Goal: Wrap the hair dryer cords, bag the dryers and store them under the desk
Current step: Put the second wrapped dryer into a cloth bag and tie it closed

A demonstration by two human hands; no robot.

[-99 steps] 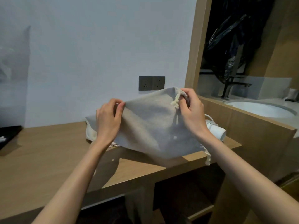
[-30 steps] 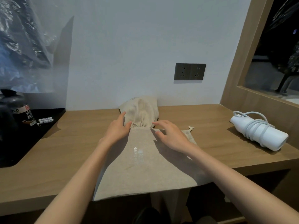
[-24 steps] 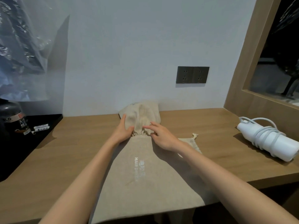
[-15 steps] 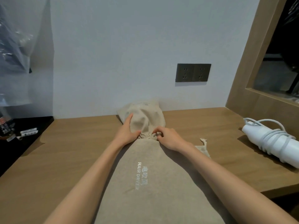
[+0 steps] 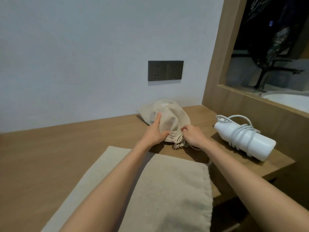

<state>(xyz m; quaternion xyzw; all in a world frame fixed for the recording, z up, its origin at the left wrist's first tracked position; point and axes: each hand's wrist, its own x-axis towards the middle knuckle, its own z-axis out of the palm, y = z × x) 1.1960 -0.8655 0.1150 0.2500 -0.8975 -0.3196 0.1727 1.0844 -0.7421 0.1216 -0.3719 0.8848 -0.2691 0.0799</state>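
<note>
Since half a second ago the empty bag (image 5: 167, 190) has come away from the tied one: bare desk (image 5: 66, 148) now shows between its mouth and your hands, and its printed lettering is out of sight under your left forearm.

Your right hand (image 5: 192, 135) is curled tight at the gathered neck of the filled bag (image 5: 168, 118), pinching the drawstring (image 5: 178, 141). Its fingertips are tucked under the knuckles, so you cannot see just where they bite; loose loops of cord hang below them on the desk. Your left hand (image 5: 154, 131) rests against the left side of the same bag with its fingers laid straight along the cloth and the thumb at the neck, not closed round anything. What is in the bag is hidden by the fabric, and the faint print on its far end is too blurred to read.

That bag lies near the back of the desk, close to the wall, below the dark double socket (image 5: 165, 70). Just to its right, apart from it, lies the white hair dryer (image 5: 242, 139), on its side with its cord wound around the body. Behind the dryer rises the wooden partition (image 5: 215, 64), and through its opening a pale basin edge (image 5: 287, 97) is cut off by the frame.
</note>
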